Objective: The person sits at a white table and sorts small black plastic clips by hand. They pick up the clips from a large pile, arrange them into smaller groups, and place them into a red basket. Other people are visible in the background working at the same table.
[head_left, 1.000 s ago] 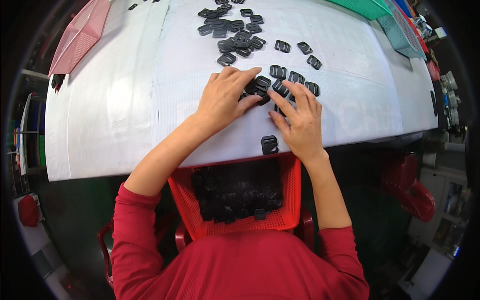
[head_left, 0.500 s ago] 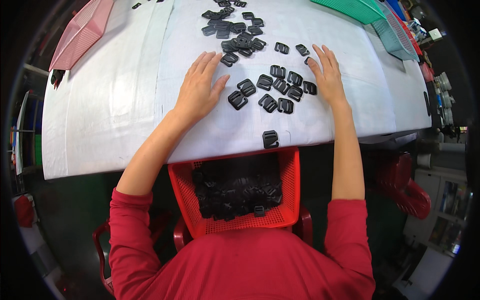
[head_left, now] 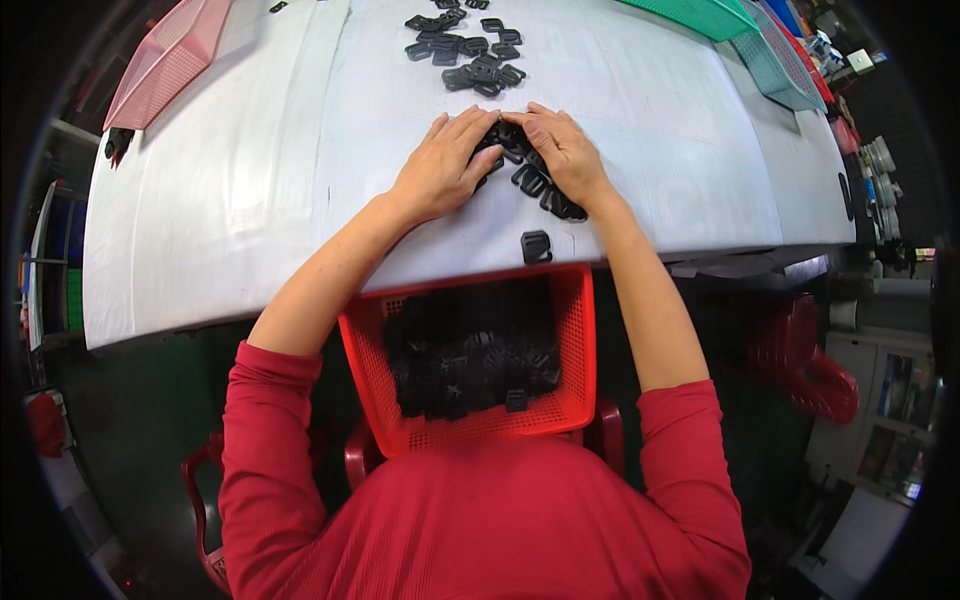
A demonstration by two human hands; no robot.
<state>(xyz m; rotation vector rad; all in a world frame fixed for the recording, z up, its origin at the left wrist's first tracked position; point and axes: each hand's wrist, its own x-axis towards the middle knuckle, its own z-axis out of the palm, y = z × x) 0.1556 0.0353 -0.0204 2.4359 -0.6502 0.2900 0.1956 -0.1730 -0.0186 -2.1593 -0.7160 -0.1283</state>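
Observation:
My left hand [head_left: 445, 165] and my right hand [head_left: 563, 155] lie on the table, fingertips almost meeting, cupped around a cluster of black plastic buckles [head_left: 533, 182]. The fingers of both are stretched out, touching the buckles from the sides without gripping any. Part of the cluster is hidden beneath my hands. One single buckle [head_left: 536, 246] sits apart, close to the near table edge. Below that edge a red plastic basket [head_left: 577, 345] holds a heap of similar black buckles. Farther up the table, more buckles [head_left: 485, 73] are scattered in loose groups.
A white sheet covers the table [head_left: 220, 200]. At its far left stands a pink basket [head_left: 165, 65]; a green basket [head_left: 700, 12] and a pale teal basket [head_left: 778, 70] are at the far right. A dark red chair [head_left: 800, 365] stands beyond the near right edge.
Both hands have come together from either side, my right moving left. The spread-out buckles between them are now gathered into a tighter cluster. The single buckle near the edge stays apart.

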